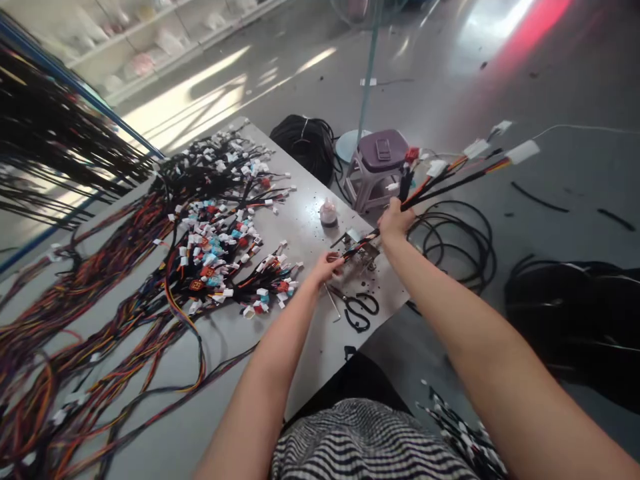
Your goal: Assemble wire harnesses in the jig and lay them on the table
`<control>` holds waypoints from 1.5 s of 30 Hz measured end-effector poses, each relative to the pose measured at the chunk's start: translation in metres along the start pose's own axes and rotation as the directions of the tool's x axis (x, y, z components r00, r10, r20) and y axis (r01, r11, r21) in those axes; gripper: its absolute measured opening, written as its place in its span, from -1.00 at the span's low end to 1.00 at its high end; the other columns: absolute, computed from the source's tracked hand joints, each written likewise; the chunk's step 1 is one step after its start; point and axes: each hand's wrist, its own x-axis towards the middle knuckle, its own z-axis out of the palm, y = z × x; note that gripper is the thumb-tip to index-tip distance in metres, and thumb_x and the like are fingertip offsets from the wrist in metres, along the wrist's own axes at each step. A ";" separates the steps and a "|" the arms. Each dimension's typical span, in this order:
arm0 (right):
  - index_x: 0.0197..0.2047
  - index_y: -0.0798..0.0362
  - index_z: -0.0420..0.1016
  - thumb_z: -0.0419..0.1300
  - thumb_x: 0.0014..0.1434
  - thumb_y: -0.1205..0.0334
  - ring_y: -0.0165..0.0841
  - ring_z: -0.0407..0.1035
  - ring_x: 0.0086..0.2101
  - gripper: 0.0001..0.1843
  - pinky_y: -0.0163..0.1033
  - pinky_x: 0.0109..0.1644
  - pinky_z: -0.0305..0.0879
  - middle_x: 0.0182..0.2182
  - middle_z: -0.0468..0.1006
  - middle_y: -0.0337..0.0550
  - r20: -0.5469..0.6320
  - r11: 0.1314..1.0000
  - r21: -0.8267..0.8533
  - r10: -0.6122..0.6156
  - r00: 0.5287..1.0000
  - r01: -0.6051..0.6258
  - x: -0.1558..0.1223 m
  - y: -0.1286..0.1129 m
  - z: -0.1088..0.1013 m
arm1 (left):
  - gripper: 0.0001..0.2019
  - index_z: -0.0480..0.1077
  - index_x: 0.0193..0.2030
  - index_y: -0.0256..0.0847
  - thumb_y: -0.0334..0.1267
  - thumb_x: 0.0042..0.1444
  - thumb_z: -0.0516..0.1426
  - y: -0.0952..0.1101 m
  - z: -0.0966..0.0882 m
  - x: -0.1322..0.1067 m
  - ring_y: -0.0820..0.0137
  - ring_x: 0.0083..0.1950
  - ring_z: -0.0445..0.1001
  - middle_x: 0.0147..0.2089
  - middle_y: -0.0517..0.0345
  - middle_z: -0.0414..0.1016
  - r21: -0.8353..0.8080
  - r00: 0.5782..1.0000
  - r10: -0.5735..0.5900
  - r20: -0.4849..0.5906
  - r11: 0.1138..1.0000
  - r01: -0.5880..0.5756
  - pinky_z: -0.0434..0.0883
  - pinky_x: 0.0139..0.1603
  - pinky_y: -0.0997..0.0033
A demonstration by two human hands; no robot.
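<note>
A wiring harness [453,183] with black-sleeved branches and white and red connectors stretches between my two hands. My right hand [395,220] is closed around the bundle where the branches fan out, past the table's corner. My left hand [329,267] pinches the same harness further back, over the table. Beneath that stretch of wire sits a small metal fixture [367,257], partly hidden by the harness and my hand. Black-handled scissors [361,310] lie on the tabletop just below, beside a thin bent metal rod [333,303].
Piles of wire harnesses [215,260] cover the table's left side. A small jar [328,213] stands near the far edge of the white table [305,230]. On the floor are a purple-topped stool [383,150], coils of black tubing [305,143] and a dark bundle [575,327].
</note>
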 end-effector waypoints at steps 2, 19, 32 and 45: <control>-0.41 0.09 0.34 0.03 0.24 -0.01 -0.31 0.30 -0.51 -0.65 -0.23 -0.36 0.29 -0.64 0.25 -0.25 0.042 0.986 -0.167 0.031 0.999 -0.024 0.005 -0.004 -0.006 | -0.85 0.47 -0.12 -0.31 -0.38 0.15 0.19 0.002 -0.002 0.001 0.52 -0.48 0.45 -0.21 0.05 0.57 -0.045 0.993 -0.032 0.117 0.998 0.038 0.15 -0.55 0.56; 0.12 0.26 0.40 -0.08 0.27 0.54 -0.14 0.44 -0.04 -0.58 -0.14 -0.09 0.39 -0.05 0.48 0.24 0.735 0.437 -0.677 0.380 0.561 0.592 -0.229 0.062 -0.001 | -0.89 0.47 -0.22 -0.34 -0.43 0.07 0.23 0.009 0.001 0.008 0.53 -0.55 0.40 -0.29 0.00 0.60 -0.163 0.984 -0.151 0.097 0.973 0.165 0.25 -0.59 0.57; -0.23 0.11 0.67 0.26 -0.03 0.00 -0.15 0.50 -0.22 -0.60 -0.10 -0.08 0.41 -0.30 0.63 -0.06 0.356 0.907 -0.172 0.420 0.835 -0.383 -0.207 0.082 -0.147 | -0.90 0.50 -0.24 -0.31 -0.41 0.06 0.24 0.009 0.003 0.003 0.56 -0.54 0.38 -0.25 0.02 0.60 -0.183 0.988 -0.134 0.079 0.972 0.147 0.23 -0.59 0.57; -0.32 0.09 0.64 0.27 -0.13 -0.08 -0.20 0.50 -0.23 -0.57 -0.13 -0.05 0.42 -0.31 0.62 -0.05 0.239 0.929 -0.016 0.363 0.901 -0.370 -0.194 0.069 -0.129 | -0.87 0.52 -0.27 -0.32 -0.37 0.00 0.26 0.003 0.003 0.003 0.59 -0.57 0.29 -0.27 0.01 0.58 -0.194 0.993 -0.095 0.065 0.975 0.106 0.06 -0.66 0.61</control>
